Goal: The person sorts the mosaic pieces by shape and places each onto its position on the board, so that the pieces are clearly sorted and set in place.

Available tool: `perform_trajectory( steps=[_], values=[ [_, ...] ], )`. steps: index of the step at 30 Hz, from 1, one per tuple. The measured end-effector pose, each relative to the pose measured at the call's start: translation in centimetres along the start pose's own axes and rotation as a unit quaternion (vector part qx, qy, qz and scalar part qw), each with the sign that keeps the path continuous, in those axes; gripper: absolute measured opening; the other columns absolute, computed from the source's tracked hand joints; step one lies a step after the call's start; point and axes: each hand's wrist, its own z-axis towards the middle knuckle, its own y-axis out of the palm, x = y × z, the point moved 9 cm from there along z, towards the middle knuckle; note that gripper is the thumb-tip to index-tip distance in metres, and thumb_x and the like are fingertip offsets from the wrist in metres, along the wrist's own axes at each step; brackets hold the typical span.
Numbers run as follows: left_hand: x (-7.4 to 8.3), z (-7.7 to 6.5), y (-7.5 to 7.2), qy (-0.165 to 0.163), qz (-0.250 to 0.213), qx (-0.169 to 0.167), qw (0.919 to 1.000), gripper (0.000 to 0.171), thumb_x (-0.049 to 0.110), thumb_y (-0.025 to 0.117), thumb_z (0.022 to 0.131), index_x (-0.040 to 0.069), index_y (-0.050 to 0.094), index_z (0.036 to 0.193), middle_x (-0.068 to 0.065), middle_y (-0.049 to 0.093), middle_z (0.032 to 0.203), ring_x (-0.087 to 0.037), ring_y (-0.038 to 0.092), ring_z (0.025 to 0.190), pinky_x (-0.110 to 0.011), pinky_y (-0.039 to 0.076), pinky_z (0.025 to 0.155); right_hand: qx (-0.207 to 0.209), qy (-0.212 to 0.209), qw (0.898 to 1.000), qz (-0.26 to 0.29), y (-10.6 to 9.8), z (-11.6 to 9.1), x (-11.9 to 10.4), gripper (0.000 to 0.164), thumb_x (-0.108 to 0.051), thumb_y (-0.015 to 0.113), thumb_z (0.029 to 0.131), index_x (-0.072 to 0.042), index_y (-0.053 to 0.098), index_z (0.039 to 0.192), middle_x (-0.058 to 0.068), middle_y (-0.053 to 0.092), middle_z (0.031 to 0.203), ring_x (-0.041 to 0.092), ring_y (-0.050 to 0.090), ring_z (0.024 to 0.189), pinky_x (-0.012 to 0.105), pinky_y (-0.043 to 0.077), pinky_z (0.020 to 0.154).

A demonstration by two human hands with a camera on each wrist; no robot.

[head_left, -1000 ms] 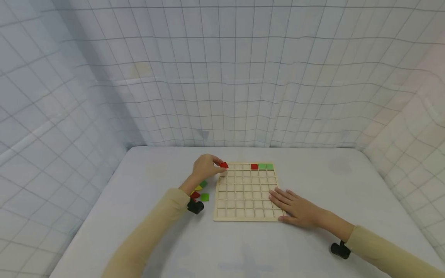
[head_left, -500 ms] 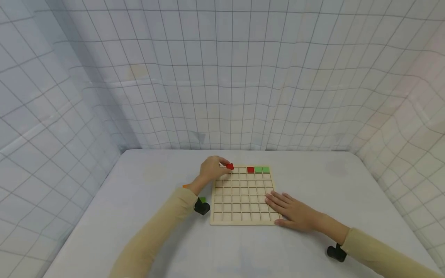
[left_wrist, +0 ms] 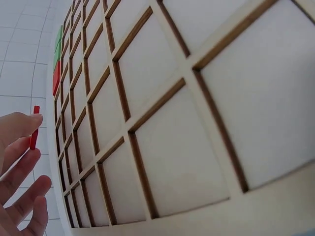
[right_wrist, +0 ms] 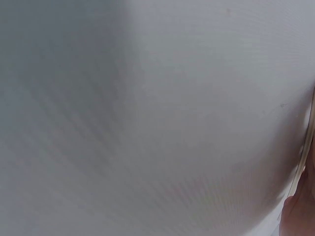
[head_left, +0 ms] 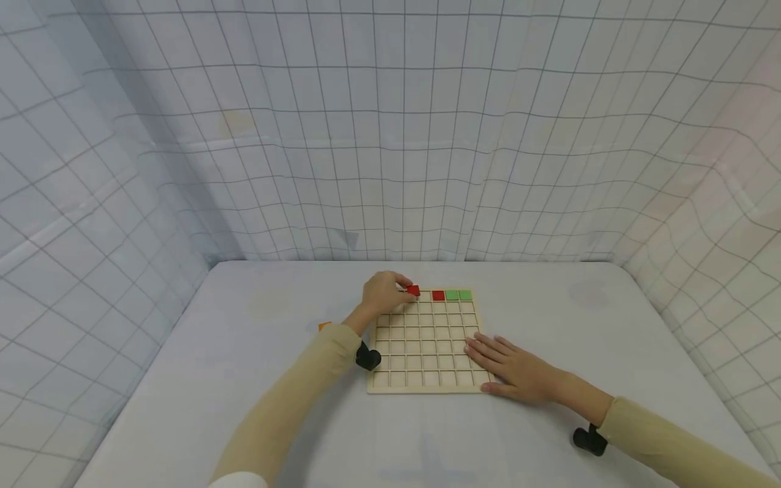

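My left hand (head_left: 384, 293) pinches a red square tile (head_left: 413, 291) between thumb and fingers over the far row of a wooden grid board (head_left: 422, 390). In the left wrist view that red tile (left_wrist: 35, 128) is seen edge-on, held off the board. Along the far row, toward the right corner, lie another red tile (head_left: 438, 295) and two green tiles (head_left: 459, 295), each in its own cell. My right hand (head_left: 518, 371) lies flat with straight fingers on the board's near right corner; the right wrist view shows just a bit of that hand (right_wrist: 298, 216).
An orange tile (head_left: 325, 326) shows on the table left of the board, partly behind the left sleeve (head_left: 293, 400). The white table (head_left: 537, 285) ends at a gridded curtain (head_left: 415, 169), with more of it on both sides.
My left hand has carried the red tile rightward along the far row, closer to the red tile in its cell. Its forearm now covers most loose tiles. The right hand stays on the board.
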Motion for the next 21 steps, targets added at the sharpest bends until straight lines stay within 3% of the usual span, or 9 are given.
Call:
perform_trajectory(
  steps=[3, 10, 21],
  values=[
    [0.2, 0.3, 0.5, -0.001, -0.001, -0.006, 1.0, 0.031, 0.033, 0.077, 0.08, 0.017, 0.075, 0.106, 0.001, 0.072, 0.11, -0.014, 0.064, 0.077, -0.02, 0.04, 0.052, 0.0, 0.002, 1.0, 0.004, 0.0, 0.0, 0.1, 0.068, -0.046, 0.043, 0.1, -0.007, 0.025, 0.152, 0.013, 0.025, 0.159, 0.035, 0.024, 0.145, 0.021, -0.015, 0.116],
    [0.6, 0.7, 1.3, 0.003, -0.006, -0.017, 0.9998, 0.03, 0.032, 0.075, 0.083, 0.017, 0.074, 0.109, 0.0, 0.071, 0.112, -0.018, 0.067, 0.096, -0.028, 0.052, 0.068, -0.003, 0.006, 1.0, 0.002, 0.4, 0.1, 0.5, 0.069, -0.047, 0.042, 0.1, -0.009, 0.023, 0.153, 0.01, 0.022, 0.16, 0.032, 0.021, 0.146, 0.02, -0.016, 0.115],
    [1.0, 1.5, 2.4, 0.014, -0.012, -0.037, 0.9991, 0.03, 0.031, 0.076, 0.082, 0.017, 0.074, 0.109, 0.003, 0.072, 0.11, -0.016, 0.068, 0.097, -0.028, 0.053, 0.073, 0.001, 0.002, 1.0, -0.017, 0.2, 0.0, 0.2, 0.067, -0.047, 0.041, 0.1, -0.008, 0.024, 0.153, 0.011, 0.024, 0.159, 0.033, 0.025, 0.145, 0.019, -0.016, 0.115]
  ],
)
